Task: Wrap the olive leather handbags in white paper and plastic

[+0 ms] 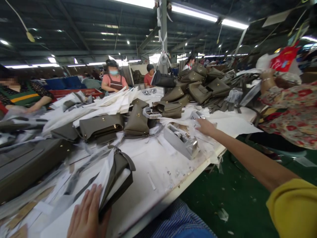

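My left hand is at the near table edge, its fingers long against white paper and its thumb on the other side of a dark olive handbag. The bag is tilted, with white sheeting in its opening. My right arm reaches across the table. My right hand has fingers extended beside a small grey-and-silver object, whose kind I cannot make out; the fingertips are blurred. A grey tape dispenser lies to the left of that hand.
More olive handbags and white sheets cover the table. A large bag pile rises at the back right. A co-worker in a floral sleeve is close on the right; several others are across the table. A black bag hangs from a post.
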The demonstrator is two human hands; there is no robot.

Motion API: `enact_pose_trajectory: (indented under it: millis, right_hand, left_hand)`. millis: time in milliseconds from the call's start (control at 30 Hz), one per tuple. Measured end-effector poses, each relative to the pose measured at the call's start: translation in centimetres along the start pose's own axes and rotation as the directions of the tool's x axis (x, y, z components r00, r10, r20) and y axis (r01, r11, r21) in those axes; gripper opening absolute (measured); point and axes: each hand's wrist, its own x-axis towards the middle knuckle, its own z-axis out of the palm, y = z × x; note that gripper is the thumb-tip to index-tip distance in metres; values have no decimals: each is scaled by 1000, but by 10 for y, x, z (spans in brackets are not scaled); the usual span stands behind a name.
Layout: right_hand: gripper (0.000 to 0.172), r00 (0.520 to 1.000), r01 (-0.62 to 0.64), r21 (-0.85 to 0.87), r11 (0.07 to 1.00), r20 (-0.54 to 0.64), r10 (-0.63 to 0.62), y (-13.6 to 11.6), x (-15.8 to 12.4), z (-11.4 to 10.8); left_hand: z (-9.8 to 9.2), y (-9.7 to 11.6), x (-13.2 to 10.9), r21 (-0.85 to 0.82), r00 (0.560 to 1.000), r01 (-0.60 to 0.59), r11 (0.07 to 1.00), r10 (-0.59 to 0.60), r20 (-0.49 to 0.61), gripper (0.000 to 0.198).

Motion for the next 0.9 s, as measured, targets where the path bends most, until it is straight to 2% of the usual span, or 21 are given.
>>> enact_pose_trajectory:
  millis: [67,100,133,200,267,300,333,433,500,567,667,767,900]
  right_hand:
    - [48,993,99,-7,995,-59,-99,-19,-9,4]
    - [47,976,196,15,981,-104,-193,-33,-19,5]
    - [43,940,319,53,946,-141,-309,-49,-30,6]
    - [34,834,551,202,810,-153,-530,-86,-56,13]
    - [31,738,649,347,677,-68,-672,-124,-79,28]
    - [31,718,640,396,659,-1,-696,-141,-88,39]
    - [33,718,606,424,673,73,-692,-156,-93,52]
    - [42,767,473,411,779,243,-594,-185,-97,90]
    - [36,795,427,391,815,268,-545,-193,-92,106]
    - [25,812,404,382,831,268,-518,-195,-85,114]
    - [22,828,372,368,852,283,-484,-193,-76,113]
    - [29,841,349,351,869,291,-455,-194,-70,106]
    - [32,862,348,336,875,252,-440,-202,-84,89]
  left_hand:
    - [-2,2,0,20,1000,4,1000,-4,9,64]
    - [-2,3,0,30,1000,8,1000,-9,10,64]
    - [-3,4,0,39,1000,12,999,-13,8,63]
    - [-2,6,0,56,1000,17,998,-17,4,63]
    - [-2,7,0,67,1000,10,998,-11,5,63]
    - [-2,8,0,71,1000,8,997,-9,9,63]
    - [-2,9,1,74,1000,6,997,-7,11,63]
    - [-4,9,1,82,1000,-3,997,3,6,64]
    - [-5,7,2,90,1000,-6,996,7,-7,66]
    - [-5,6,1,98,1000,-1,995,3,-17,66]
    - [-5,5,1,102,1000,3,995,0,-24,67]
    - [-6,6,1,95,1000,8,995,-6,-20,67]
    - [-7,6,1,81,1000,24,996,-22,-22,67]
